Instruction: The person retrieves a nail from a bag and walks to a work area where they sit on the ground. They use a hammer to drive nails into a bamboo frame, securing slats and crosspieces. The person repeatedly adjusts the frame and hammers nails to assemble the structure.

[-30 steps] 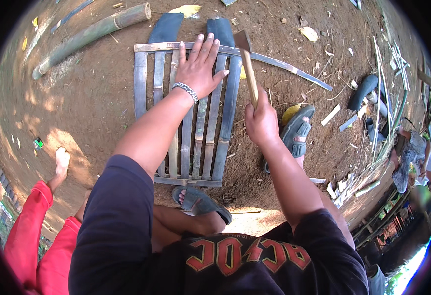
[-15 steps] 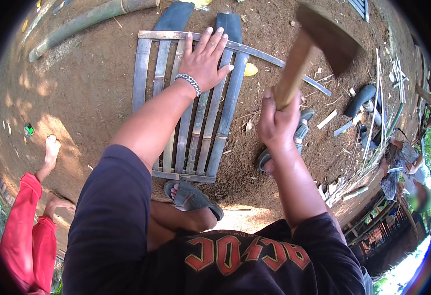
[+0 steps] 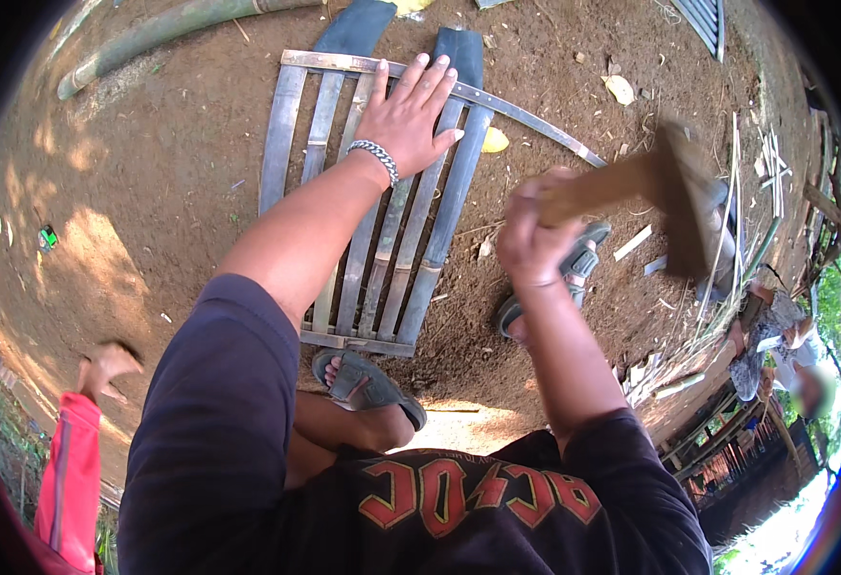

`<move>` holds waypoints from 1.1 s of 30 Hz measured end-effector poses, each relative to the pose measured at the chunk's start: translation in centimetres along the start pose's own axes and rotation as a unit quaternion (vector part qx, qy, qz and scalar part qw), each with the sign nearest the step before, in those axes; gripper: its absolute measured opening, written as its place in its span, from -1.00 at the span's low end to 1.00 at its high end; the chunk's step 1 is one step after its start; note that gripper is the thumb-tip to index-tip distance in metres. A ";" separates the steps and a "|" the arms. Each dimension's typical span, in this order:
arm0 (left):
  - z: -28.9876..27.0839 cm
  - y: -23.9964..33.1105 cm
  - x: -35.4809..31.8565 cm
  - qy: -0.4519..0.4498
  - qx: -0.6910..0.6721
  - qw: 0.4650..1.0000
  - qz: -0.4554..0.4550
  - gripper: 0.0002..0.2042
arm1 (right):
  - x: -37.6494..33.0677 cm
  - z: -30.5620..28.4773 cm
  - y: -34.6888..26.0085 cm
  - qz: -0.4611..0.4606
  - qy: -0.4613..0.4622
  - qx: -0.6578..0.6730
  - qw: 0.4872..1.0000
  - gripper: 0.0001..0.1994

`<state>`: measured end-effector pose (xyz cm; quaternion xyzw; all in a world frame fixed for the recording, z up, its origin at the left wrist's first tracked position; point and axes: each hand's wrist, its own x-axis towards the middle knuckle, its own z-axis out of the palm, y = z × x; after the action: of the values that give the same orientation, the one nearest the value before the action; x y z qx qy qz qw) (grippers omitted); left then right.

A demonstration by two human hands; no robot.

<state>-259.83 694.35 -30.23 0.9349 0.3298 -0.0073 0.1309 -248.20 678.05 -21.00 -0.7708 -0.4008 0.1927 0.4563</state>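
A slatted bamboo panel (image 3: 427,273) lies on the ground before me, its long grey-brown slats joined by a crosspiece at each end. My left hand (image 3: 403,123) is spread flat over the panel's far crosspiece, fingers out and holding nothing. From that end a thin bamboo strip (image 3: 535,118) with small dots along it runs out past the panel's right side. In my right hand (image 3: 535,230) is the wooden handle of a hatchet (image 3: 600,189). Its broad dark head points right, blurred by motion, raised clear of the panel.
Dark curved pieces (image 3: 354,26) lie under the panel's far end. A thick bamboo pole (image 3: 176,36) is at the far left. Offcuts and long strips (image 3: 735,216) litter the right side. One person's red trouser leg (image 3: 73,479) shows at left; another person (image 3: 786,331) sits at right.
The hatchet has swung down and to the right, from nearly upright to nearly level. My left hand stays on the crosspiece. At left, the person in red has moved.
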 end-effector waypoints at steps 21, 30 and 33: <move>-1.2 -0.2 -0.3 -0.050 0.003 0.999 -0.007 -0.21 | -4.9 -2.3 1.6 0.317 -0.162 -0.152 0.922 -0.65; -4.9 -1.4 -7.9 -0.053 -0.084 0.907 -0.410 -0.05 | 13.6 -21.0 -4.7 0.182 -0.244 -0.433 0.848 -0.62; -4.4 -1.5 -13.0 -0.014 -0.141 0.801 -0.582 -0.08 | 14.4 -30.3 -4.0 -0.036 -0.248 -0.488 0.836 -0.58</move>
<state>-271.29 688.56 -25.06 0.5385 0.8072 -0.0483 0.2369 -221.21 673.88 -1.14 -0.8048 -0.5703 0.1398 -0.0872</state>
